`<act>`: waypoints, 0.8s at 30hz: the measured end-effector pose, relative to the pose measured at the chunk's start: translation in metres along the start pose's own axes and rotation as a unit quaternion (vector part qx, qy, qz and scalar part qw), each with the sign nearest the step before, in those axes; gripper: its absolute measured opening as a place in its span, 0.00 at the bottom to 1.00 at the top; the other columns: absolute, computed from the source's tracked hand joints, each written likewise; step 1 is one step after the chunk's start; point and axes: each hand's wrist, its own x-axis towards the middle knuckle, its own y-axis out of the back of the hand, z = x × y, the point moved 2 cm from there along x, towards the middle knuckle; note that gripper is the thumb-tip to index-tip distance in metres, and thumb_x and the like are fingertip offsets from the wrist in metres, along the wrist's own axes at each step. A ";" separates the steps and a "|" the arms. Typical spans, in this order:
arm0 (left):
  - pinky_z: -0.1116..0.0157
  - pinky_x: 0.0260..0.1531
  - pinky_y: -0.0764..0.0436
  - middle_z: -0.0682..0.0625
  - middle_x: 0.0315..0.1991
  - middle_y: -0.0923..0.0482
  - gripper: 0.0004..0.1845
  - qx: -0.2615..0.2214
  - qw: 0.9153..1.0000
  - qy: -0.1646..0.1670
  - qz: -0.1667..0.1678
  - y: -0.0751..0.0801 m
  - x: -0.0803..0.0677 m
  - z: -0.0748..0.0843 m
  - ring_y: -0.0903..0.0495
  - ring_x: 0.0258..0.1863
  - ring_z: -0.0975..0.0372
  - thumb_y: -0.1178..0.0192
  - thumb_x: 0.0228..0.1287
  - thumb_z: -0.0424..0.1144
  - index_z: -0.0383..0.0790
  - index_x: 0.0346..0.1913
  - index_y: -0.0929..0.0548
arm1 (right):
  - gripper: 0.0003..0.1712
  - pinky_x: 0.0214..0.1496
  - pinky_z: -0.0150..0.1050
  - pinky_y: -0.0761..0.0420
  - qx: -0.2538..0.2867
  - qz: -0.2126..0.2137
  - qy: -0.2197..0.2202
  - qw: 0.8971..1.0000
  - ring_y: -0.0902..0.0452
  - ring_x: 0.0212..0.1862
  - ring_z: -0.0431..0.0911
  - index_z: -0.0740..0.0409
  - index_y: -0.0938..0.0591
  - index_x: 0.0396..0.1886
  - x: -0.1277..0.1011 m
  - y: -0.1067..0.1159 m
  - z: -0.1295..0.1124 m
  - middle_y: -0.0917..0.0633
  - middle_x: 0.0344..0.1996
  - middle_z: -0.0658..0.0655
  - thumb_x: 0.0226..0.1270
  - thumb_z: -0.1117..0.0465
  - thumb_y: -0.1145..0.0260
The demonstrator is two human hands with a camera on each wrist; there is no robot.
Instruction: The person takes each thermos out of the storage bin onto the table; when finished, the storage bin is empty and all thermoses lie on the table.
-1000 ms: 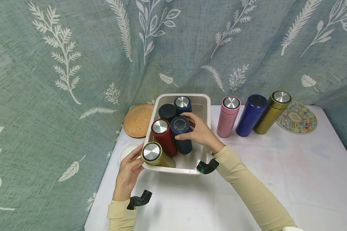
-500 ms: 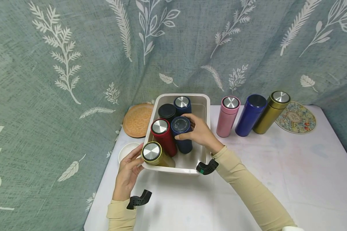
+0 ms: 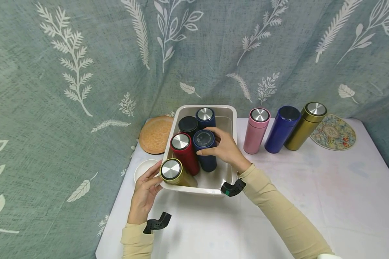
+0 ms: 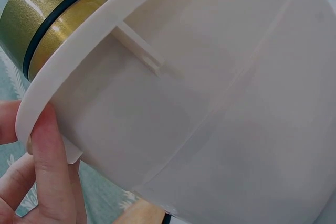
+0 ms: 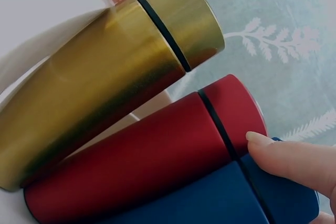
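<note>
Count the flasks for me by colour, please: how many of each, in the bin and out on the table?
Gold flasks: 2
Navy flasks: 2
Red flask: 1
Black flask: 1
Pink flask: 1
Blue flask: 1
Total: 8, with 5 in the white bin.

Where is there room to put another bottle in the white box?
The white plastic bin has bare floor along its right wall, beside the right hand gripping the navy bottle. Its left side is crowded with bottles.
</note>
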 end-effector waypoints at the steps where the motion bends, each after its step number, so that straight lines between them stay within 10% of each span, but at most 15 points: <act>1: 0.70 0.37 0.15 0.58 0.50 0.15 0.27 0.001 1.000 0.000 0.001 0.000 0.000 0.000 0.14 0.39 0.69 0.46 0.65 0.20 0.43 0.64 0.21 | 0.42 0.68 0.44 0.23 0.000 0.000 0.000 1.000 0.18 0.58 0.50 0.55 0.23 0.62 0.000 0.000 0.000 0.16 0.54 0.58 0.43 0.65 0.17; 24: 0.70 0.36 0.15 0.59 0.51 0.15 0.30 0.003 1.000 0.007 0.007 0.000 0.000 0.000 0.15 0.39 0.69 0.47 0.65 0.20 0.34 0.71 0.29 | 0.39 0.66 0.44 0.22 -0.023 0.019 0.014 0.999 0.16 0.55 0.47 0.53 0.19 0.58 -0.008 0.014 -0.010 0.14 0.50 0.54 0.41 0.60 0.15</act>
